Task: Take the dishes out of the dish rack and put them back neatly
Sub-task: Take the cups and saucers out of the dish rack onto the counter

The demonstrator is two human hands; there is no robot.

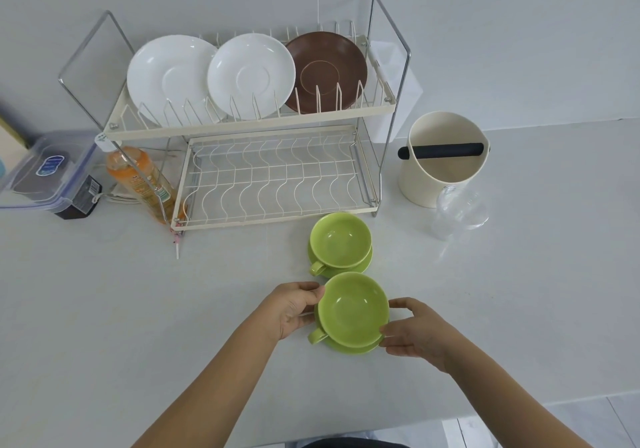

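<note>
A two-tier dish rack (pixel 249 125) stands at the back of the counter. Its upper tier holds two white plates (pixel 169 76) (pixel 251 75) and a brown plate (pixel 325 71), all leaning upright. The lower tier (pixel 277 177) holds nothing. In front of the rack sits a green cup on a green saucer (pixel 341 245). Closer to me is a second green cup on its saucer (pixel 353 310). My left hand (pixel 294 309) grips its left rim and my right hand (pixel 415 331) grips its right side at the saucer.
A cream canister with a black bar (pixel 443 156) stands right of the rack, with a clear plastic cup (pixel 457 210) before it. An orange bottle (pixel 138 177) and a clear lidded box (pixel 45 170) sit to the left. The counter's front edge lies near right.
</note>
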